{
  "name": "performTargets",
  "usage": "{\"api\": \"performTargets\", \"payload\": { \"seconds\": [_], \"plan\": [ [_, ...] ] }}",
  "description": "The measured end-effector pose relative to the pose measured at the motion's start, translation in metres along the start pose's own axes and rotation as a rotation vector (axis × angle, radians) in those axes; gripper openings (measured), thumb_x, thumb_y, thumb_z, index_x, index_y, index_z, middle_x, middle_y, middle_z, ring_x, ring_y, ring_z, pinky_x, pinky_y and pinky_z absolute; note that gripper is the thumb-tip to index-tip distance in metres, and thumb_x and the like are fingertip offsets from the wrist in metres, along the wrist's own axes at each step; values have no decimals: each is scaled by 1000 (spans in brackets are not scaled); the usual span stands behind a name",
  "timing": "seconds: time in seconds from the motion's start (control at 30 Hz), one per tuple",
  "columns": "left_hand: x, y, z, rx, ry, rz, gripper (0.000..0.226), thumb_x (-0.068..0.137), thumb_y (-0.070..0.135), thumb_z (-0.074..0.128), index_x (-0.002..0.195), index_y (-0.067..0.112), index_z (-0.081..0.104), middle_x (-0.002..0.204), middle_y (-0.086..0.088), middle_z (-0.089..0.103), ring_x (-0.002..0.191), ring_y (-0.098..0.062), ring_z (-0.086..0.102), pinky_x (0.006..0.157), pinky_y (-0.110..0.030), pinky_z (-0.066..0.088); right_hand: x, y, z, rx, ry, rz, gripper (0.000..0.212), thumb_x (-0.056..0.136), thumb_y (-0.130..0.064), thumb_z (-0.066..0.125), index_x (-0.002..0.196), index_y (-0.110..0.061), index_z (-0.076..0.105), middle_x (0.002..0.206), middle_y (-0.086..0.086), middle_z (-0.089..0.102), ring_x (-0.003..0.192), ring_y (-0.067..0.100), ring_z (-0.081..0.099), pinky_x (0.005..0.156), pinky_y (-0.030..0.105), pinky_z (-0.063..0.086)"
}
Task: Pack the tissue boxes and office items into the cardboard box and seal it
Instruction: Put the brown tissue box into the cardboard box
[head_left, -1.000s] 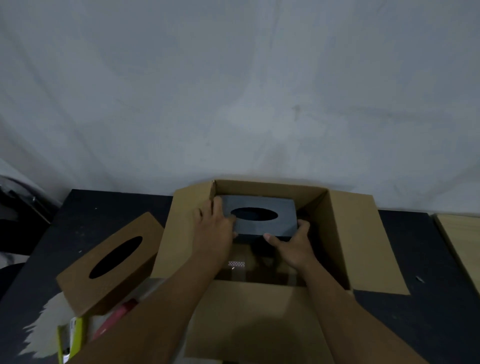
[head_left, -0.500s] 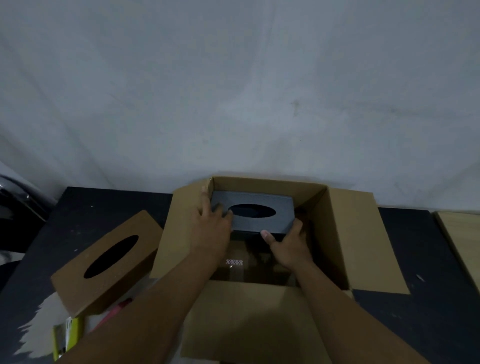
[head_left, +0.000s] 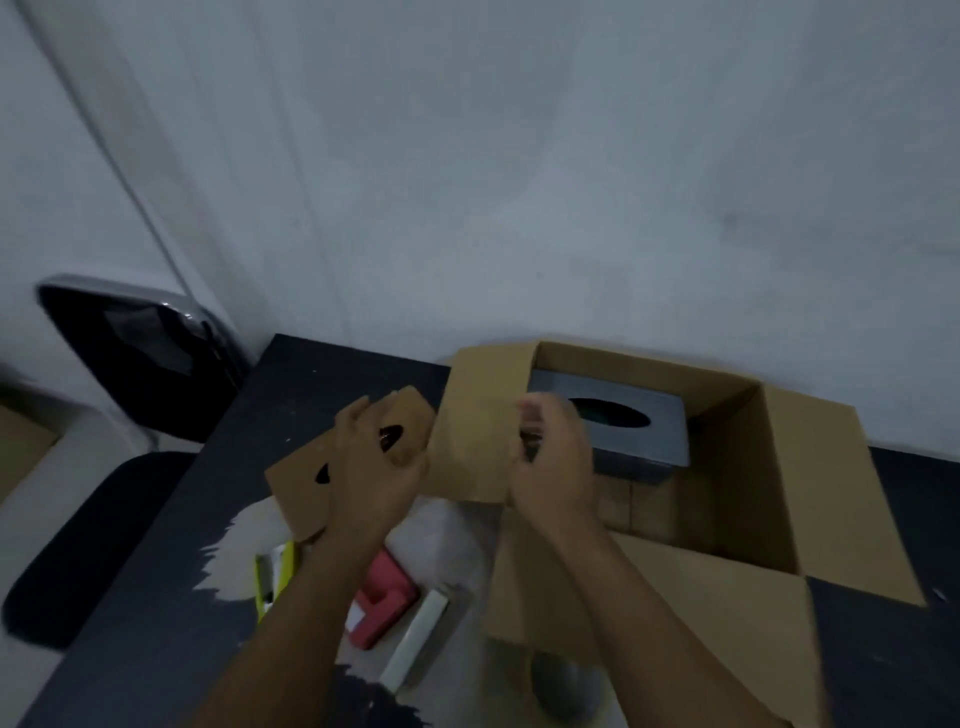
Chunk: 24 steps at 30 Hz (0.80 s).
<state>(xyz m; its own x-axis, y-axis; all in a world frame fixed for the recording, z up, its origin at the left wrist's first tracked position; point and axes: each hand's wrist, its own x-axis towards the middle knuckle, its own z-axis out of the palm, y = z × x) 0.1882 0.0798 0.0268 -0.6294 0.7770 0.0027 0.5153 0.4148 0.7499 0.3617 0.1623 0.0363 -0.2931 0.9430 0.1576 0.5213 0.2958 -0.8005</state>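
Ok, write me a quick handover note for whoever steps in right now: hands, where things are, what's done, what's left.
Left hand rests on the brown tissue box on the table, grip not clear through blur. Right hand hovers at the cardboard box left flap, fingers curled, holding nothing visible.
Done: grey tissue box sits inside, at the far wall.
Left: brown tissue box, pink item, yellow-green item, white block, then close flaps and seal.

A dark matte surface (head_left: 332, 384) with pale worn patches spans the near scene. Behind it rises a plain white wall (head_left: 519, 182). At far left stands a black chair (head_left: 140, 353) with a chrome-edged backrest.
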Motion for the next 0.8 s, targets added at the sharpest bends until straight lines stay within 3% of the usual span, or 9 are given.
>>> {"api": "performTargets", "payload": {
  "seconds": [0.07, 0.13, 0.23, 0.33, 0.4, 0.47, 0.57, 0.7, 0.8],
  "plan": [
    [5, -31, -23, 154, -92, -106, 106, 70, 34, 88, 158, 30, 29, 164, -9, 17, 148, -31, 28, 113, -39, 29, 0, -26, 29, 66, -202, -57, 40, 87, -2, 58, 122, -22, 58, 122, -3, 55, 109, 11, 57, 85, 20, 49],
    [13, -59, -37, 320, -217, -220, 133, 59, 44, 93, 161, 40, 6, 169, -7, -3, 156, -33, -1, 122, -53, 12, 4, -45, 55, 42, -357, -16, 45, 92, -8, 58, 134, -23, 54, 132, -2, 53, 119, 13, 53, 97, 24, 44],
    [21, -89, -49, 406, -309, -302, 140, 61, 35, 91, 159, 44, -8, 169, -6, -13, 155, -36, -15, 123, -63, 8, 17, -59, 81, -115, -491, 54, 55, 97, -18, 56, 149, -17, 39, 141, 7, 49, 127, 24, 50, 93, 22, 35],
    [29, -116, -60, 313, -350, -258, 137, 53, 40, 88, 162, 31, 5, 163, -10, 12, 152, -40, 10, 120, -60, 25, 29, -64, 96, -248, -563, 152, 55, 100, -23, 53, 150, -15, 32, 140, 12, 48, 121, 29, 53, 78, 26, 37],
    [35, -134, -70, 216, -364, -185, 133, 41, 49, 83, 156, 19, 24, 151, -7, 31, 143, -35, 30, 111, -48, 41, 35, -67, 105, -282, -568, 217, 67, 100, -26, 54, 157, -15, 20, 150, 13, 40, 129, 32, 48, 86, 30, 40],
    [39, -145, -78, 87, -338, -161, 121, 51, 30, 92, 153, 12, 29, 145, -2, 31, 140, -24, 31, 101, -33, 43, 39, -67, 113, -252, -552, 278, 77, 100, -28, 55, 160, -15, 8, 157, 13, 33, 136, 33, 43, 96, 33, 40],
    [46, -157, -85, -56, -253, -175, 112, 65, 3, 91, 156, 11, 26, 138, 7, 30, 131, -10, 28, 97, -26, 35, 37, -61, 126, -166, -576, 419, 80, 102, -29, 54, 161, -14, 3, 151, 13, 43, 130, 31, 50, 87, 29, 41],
    [52, -169, -92, -281, -203, -308, 127, 66, 3, 94, 162, 21, 12, 132, 13, 43, 121, -12, 46, 92, -30, 43, 26, -49, 143, -111, -599, 478, 53, 102, -32, 52, 149, -16, 34, 132, 3, 58, 106, 21, 59, 79, 28, 45],
    [53, -169, -99, -326, -146, -331, 116, 65, 4, 93, 156, 21, 23, 137, 7, 52, 114, -13, 52, 88, -31, 44, 25, -56, 146, -50, -583, 456, 33, 101, -30, 55, 132, -19, 47, 119, -1, 61, 92, 11, 57, 71, 24, 45]
  ]
}}
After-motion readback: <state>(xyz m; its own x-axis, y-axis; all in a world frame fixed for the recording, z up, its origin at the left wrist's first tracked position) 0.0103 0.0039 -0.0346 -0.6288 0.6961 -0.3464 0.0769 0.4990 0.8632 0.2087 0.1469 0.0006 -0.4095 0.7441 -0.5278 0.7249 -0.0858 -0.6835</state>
